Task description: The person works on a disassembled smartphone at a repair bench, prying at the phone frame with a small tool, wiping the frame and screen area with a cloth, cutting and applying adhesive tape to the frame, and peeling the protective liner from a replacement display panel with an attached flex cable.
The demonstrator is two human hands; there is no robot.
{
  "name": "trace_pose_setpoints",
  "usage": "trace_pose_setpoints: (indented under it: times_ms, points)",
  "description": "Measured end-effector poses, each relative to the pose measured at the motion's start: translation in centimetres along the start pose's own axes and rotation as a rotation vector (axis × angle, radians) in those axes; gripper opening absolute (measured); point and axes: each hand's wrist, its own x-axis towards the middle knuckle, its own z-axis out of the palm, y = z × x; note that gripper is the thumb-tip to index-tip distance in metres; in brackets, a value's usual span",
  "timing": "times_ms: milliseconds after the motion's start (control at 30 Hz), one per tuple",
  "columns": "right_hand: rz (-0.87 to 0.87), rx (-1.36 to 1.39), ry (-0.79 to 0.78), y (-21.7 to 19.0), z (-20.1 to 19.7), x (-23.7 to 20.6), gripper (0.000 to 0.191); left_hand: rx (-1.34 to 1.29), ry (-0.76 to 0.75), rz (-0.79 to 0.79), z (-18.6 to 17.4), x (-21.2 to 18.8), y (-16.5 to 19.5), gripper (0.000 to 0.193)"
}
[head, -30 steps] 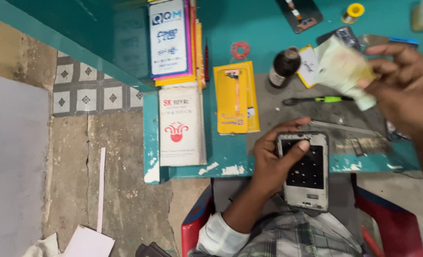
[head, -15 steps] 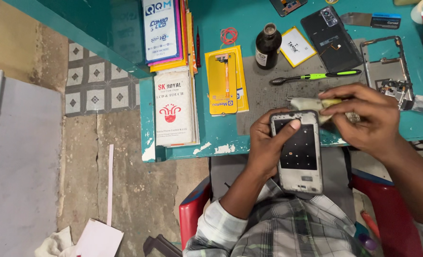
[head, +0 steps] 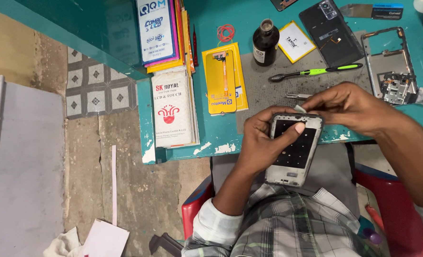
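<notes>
My left hand [head: 264,143] grips an opened phone frame [head: 295,152], grey-edged with a black inner plate, held over my lap just below the teal table's edge [head: 211,147]. The thumb rests on the frame's upper part. My right hand [head: 349,107] reaches in from the right and pinches a small pale piece at the frame's top edge; what that piece is I cannot tell. Metal tweezers [head: 297,96] lie on the grey work mat [head: 268,95] just above both hands.
On the table: a dark bottle [head: 265,43], a green-handled brush [head: 316,72], a black phone back cover [head: 333,33], a stripped phone chassis [head: 392,66], a yellow parts packet [head: 223,81], stacked white and coloured boxes [head: 171,104]. Red chair [head: 197,209] under me; bare floor to the left.
My right hand came down from the upper right of the table to the top edge of the phone frame. The left hand keeps its hold on the frame, now closer to my body.
</notes>
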Motion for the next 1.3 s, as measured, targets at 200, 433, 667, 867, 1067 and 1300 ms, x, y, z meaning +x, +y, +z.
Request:
trace_pose_setpoints:
  times_ms: [200,433,667,867,1067,1300]
  points:
    - [-0.202,0.136,-0.055,-0.8,1.2,0.6,0.03,-0.02,-0.013,-0.031,0.2,0.0,0.6,0.026]
    - [0.011,0.014,-0.004,-1.2,1.1,0.6,0.027,0.025,-0.052,-0.034,-0.9,0.2,0.8,0.027]
    - [0.024,0.23,-0.122,-0.7,0.7,0.1,0.012,0.067,-0.104,-0.072,-2.8,0.3,1.1,0.026]
    - [-0.283,0.594,0.049,-0.9,2.5,0.3,0.011,0.02,-0.024,-0.104,-1.6,0.3,0.5,0.026]
    - [-0.713,-0.155,0.545,-1.7,5.9,-1.9,0.01,0.161,0.292,0.079,0.0,0.0,0.5,0.026]
    - [-0.804,-1.07,0.619,-3.6,10.6,-2.4,0.032,0.12,0.284,0.134,1.8,-0.6,1.4,0.032]
